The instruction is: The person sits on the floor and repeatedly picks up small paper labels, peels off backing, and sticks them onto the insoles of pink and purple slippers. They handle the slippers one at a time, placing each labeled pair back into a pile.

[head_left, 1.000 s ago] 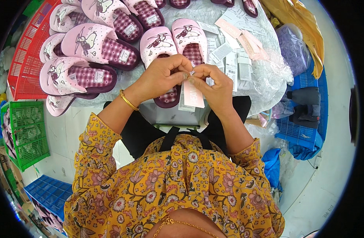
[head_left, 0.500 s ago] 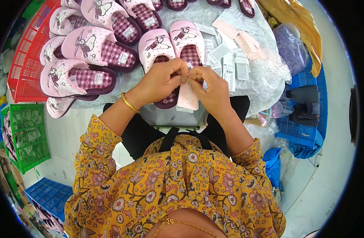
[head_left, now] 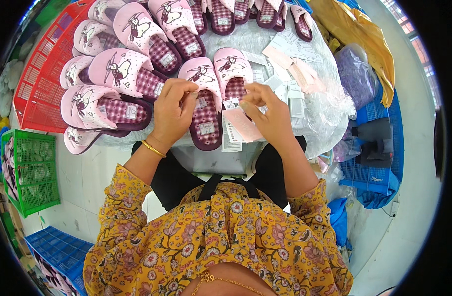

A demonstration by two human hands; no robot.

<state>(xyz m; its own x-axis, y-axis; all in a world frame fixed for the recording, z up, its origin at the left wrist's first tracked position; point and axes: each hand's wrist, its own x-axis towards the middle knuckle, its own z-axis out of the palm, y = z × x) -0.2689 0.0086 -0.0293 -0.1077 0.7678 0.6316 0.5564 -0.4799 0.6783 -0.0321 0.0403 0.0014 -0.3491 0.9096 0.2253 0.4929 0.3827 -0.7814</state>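
Note:
Two pink slippers with a cartoon dog print stand side by side in front of me, the left slipper and the right slipper. Their insoles are plaid. A pink paper tag lies over white tags at the right slipper's heel. My left hand is beside the left slipper, fingers loosely bent, with nothing visible in them. My right hand is above the pink tag's right side, thumb and forefinger bent and apart. Whether its thumb touches the tag I cannot tell.
More pink slippers crowd the table's left and far sides. Loose white and pink tags lie on the plastic-covered table at right. Around it stand a red basket, a green crate and a blue basket.
My hands have come apart from their pinch over the tags, left hand leftward, right hand rightward. The pink tag now lies tilted at the slipper's heel. The view has shifted slightly.

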